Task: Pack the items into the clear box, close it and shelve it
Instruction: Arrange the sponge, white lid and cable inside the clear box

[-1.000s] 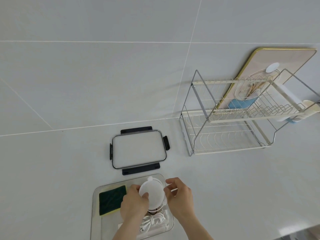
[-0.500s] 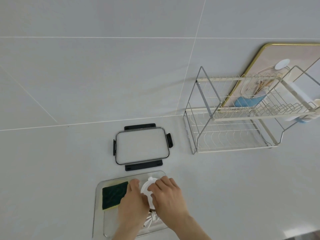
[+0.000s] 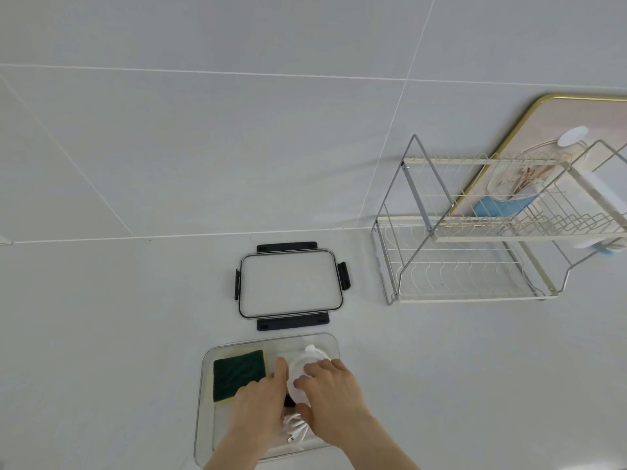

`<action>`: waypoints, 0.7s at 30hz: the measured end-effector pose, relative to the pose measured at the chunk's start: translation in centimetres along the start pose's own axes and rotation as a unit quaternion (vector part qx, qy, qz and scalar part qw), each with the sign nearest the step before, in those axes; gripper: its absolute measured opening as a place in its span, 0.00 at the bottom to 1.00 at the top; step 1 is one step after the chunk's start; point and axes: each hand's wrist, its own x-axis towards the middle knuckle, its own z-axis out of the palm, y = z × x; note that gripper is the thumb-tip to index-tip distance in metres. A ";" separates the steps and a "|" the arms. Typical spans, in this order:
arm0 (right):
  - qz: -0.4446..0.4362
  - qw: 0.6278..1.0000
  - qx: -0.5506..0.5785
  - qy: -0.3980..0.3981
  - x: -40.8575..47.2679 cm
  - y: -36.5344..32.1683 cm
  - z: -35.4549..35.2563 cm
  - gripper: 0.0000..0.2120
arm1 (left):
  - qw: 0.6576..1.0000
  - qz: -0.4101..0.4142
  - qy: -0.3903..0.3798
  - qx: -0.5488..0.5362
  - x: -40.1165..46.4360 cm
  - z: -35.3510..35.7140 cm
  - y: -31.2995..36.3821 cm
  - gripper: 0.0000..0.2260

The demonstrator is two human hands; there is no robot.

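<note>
The clear box (image 3: 325, 340) sits open on the white counter near me. Inside it at the left lies a green and yellow sponge (image 3: 237, 373). A round white container (image 3: 300, 371) stands in the box's right part, with a coiled white cable (image 3: 297, 430) below it. My left hand (image 3: 258, 401) rests against the container's left side. My right hand (image 3: 330, 395) lies over its right side and top, fingers curled on it. The box's clear lid (image 3: 290, 288) with black clips lies flat just behind the box.
A two-tier wire dish rack (image 3: 475, 262) stands at the right against the tiled wall. Behind it leans a gold-rimmed tray (image 3: 509, 130), and a blue item (image 3: 498, 206) sits by the rack's upper tier.
The round white container has gone down into the box. My right hand has slid over its top and both hands have moved lower.
</note>
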 end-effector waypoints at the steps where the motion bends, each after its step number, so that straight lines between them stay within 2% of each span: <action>1: 0.006 1.000 -0.002 -0.001 0.0 -0.1 0.1 0.18 | 1.000 0.003 -0.002 0.007 0.0 -0.1 -0.1 0.22; 6: 0.039 0.999 0.006 0.012 0.5 -0.5 0.1 0.16 | 1.000 0.012 0.001 -0.002 -0.1 -1.1 -1.5 0.15; 10: 0.061 0.998 -0.009 0.005 0.6 -1.0 0.4 0.16 | 0.998 0.005 0.024 -0.059 -0.8 -2.1 -3.4 0.09; 14: 0.069 0.997 -0.032 -0.007 0.4 -1.2 1.0 0.15 | 0.994 0.001 0.060 -0.091 -1.7 -2.8 -5.9 0.09; 17: 0.067 0.997 -0.035 -0.007 0.5 -1.3 0.9 0.15 | 0.994 0.037 0.071 -0.081 -2.4 -2.8 -7.7 0.09; 21: 0.071 0.997 -0.031 -0.005 0.6 -1.4 0.7 0.16 | 0.993 0.089 0.081 0.014 -2.9 -3.0 -8.4 0.11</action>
